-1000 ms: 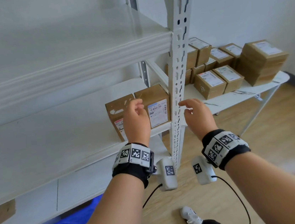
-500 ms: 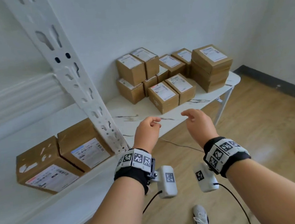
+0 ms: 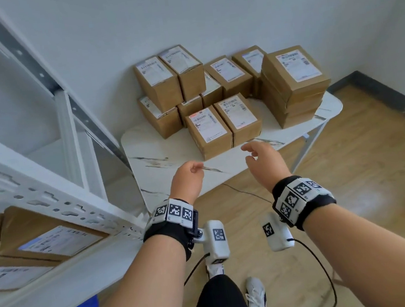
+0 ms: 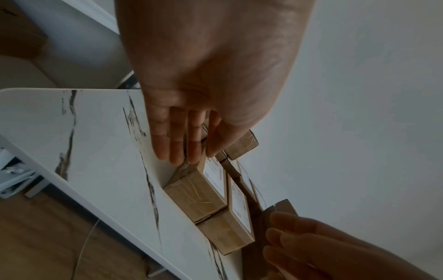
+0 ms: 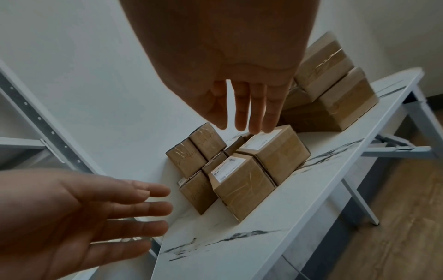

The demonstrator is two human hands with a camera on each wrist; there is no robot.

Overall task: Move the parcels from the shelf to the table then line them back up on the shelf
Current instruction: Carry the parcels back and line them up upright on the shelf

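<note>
Both my hands are empty, fingers loosely extended. My right hand hangs just short of the front parcel pair on the tabletop, at 12 o'clock; my left hand sits farther off. Their long axes run away from me.

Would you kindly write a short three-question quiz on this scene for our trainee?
1. True or false: the left hand grips a parcel.
2. Multiple choice: the two front parcels on the table lie A) stacked, B) side by side, C) far apart.
3. Fill in: two parcels are on the ____.

Key
1. False: both it and the right hand are empty, fingers relaxed, in the air short of the table parcels.
2. B: side by side, labels facing up.
3. shelf
</note>
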